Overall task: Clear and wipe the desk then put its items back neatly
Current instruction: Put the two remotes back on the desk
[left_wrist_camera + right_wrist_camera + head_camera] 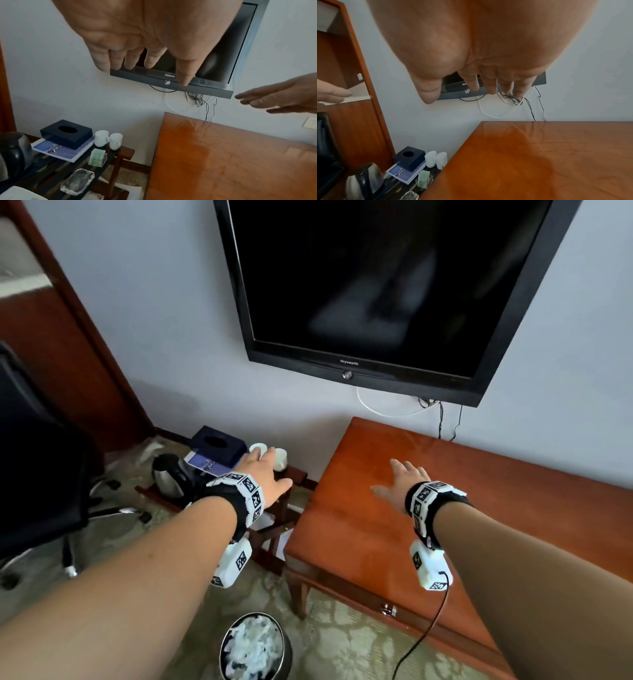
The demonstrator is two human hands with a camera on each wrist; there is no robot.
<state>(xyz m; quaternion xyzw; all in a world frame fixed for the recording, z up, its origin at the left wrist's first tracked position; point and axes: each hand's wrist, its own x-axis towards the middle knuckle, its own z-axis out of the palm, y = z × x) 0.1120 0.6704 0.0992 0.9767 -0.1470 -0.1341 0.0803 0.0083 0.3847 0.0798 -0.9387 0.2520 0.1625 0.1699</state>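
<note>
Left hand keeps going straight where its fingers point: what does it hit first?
Likely the two white mugs: the left hand, open and empty, points at them in the head view. Height above them is unclear.

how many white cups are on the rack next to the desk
2. Both stand side by side at the back of the rack: the left cup next to the tissue box, the right cup nearer the desk. More could be hidden outside the views.

Glossy wooden desk; steel kettle
</note>
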